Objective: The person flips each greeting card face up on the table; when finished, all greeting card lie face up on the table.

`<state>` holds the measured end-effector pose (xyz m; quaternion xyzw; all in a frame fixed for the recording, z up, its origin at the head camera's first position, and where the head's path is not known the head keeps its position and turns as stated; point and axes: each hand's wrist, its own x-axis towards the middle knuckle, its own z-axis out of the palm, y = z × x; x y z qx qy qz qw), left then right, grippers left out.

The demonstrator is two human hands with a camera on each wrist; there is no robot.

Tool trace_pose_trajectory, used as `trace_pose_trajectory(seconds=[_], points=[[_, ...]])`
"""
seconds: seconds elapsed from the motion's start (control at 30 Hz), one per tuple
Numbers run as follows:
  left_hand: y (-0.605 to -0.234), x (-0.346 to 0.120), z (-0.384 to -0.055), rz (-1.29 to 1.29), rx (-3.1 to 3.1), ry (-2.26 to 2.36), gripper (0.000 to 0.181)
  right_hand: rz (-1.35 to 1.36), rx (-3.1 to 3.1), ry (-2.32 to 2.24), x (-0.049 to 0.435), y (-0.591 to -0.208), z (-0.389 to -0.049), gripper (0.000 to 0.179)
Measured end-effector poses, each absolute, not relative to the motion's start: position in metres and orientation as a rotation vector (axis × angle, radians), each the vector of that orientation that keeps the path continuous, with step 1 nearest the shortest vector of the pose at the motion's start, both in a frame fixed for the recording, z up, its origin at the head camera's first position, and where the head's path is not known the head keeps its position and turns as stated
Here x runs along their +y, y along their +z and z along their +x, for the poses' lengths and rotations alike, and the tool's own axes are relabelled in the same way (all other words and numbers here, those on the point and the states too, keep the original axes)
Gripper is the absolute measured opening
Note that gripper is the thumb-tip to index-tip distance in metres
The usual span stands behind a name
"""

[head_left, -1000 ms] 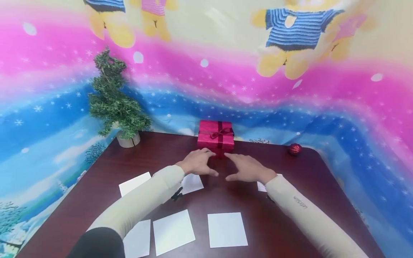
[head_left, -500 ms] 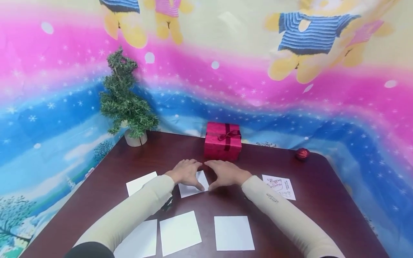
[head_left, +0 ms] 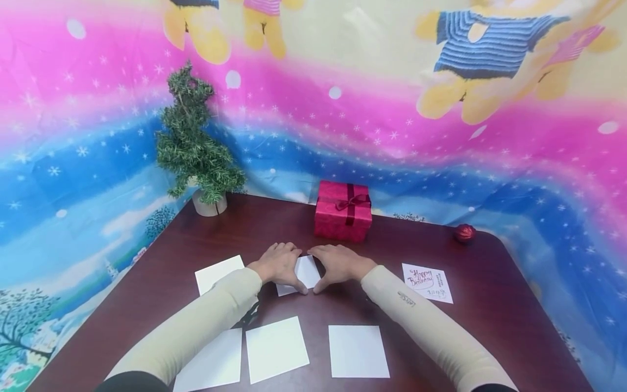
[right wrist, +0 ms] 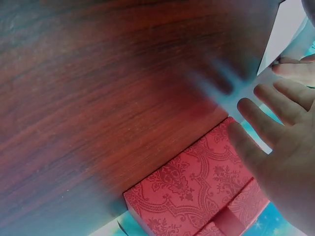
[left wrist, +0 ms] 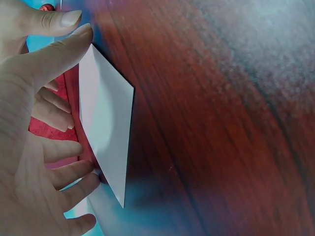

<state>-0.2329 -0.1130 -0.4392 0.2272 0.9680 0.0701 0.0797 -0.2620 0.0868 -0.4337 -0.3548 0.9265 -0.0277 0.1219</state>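
Along the near edge of the dark reddish-brown wooden tabletop [head_left: 490, 283] I see a row of plain white square cards [head_left: 277, 350]. Beyond it, near the middle of the tabletop, one small white four-sided card [head_left: 306, 271] lies framed between my left hand [head_left: 276, 264] and right hand [head_left: 342, 264]. To handle it well, I'd keep both palms level, stay off its face and touch only opposite edges with equal, light pressure, so it neither bends nor slides. Both hands arch round it from the sides, thumbs toward the near edge, fingers toward the far one, tips almost meeting; they look released, fingers loosely extended, though I can't tell whether the left thumb touches the card. Past the fingertips, toward the far edge, sits a red ribbon-tied box [head_left: 340, 218].
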Motion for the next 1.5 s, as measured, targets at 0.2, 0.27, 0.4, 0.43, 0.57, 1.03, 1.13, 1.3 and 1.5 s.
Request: trace_pose_trajectory(seconds=[0.2, 0.27, 0.4, 0.43, 0.57, 1.03, 1.13, 1.3, 1.5], points=[[-0.440, -0.111, -0.232, 0.694, 2.911, 0.169, 0.105, -1.050, 2.695, -0.077, 0.087, -0.434, -0.263, 0.095], [-0.440, -0.111, -0.232, 0.700, 2.917, 0.160, 0.102, -1.060, 2.697, -0.071, 0.087, -0.434, -0.262, 0.093], [-0.440, -0.111, -0.233, 0.709, 2.917, 0.171, 0.095, -1.056, 2.708, -0.065, 0.087, -0.435, -0.262, 0.092], [-0.440, -0.112, -0.234, 0.708, 2.916, 0.177, 0.094, -1.056, 2.709, -0.065, 0.087, -0.435, -0.262, 0.092], [-0.439, -0.111, -0.235, 0.698, 2.915, 0.216, 0.087, -1.069, 2.712, -0.111, 0.085, -0.435, -0.262, 0.094], [-0.443, -0.103, -0.238, 0.668, 2.930, 0.286, 0.077, -1.142, 2.705, -0.123, 0.080, -0.438, -0.260, 0.084], [-0.443, -0.102, -0.238, 0.681, 2.920, 0.299, 0.077, -1.148, 2.721, -0.089, 0.080, -0.437, -0.259, 0.082], [-0.440, -0.099, -0.238, 0.672, 2.872, 0.369, 0.080, -1.164, 2.737, -0.045, 0.084, -0.437, -0.256, 0.080], [-0.438, -0.100, -0.234, 0.655, 2.766, 0.576, 0.098, -1.196, 2.751, 0.043, 0.095, -0.439, -0.252, 0.082]])
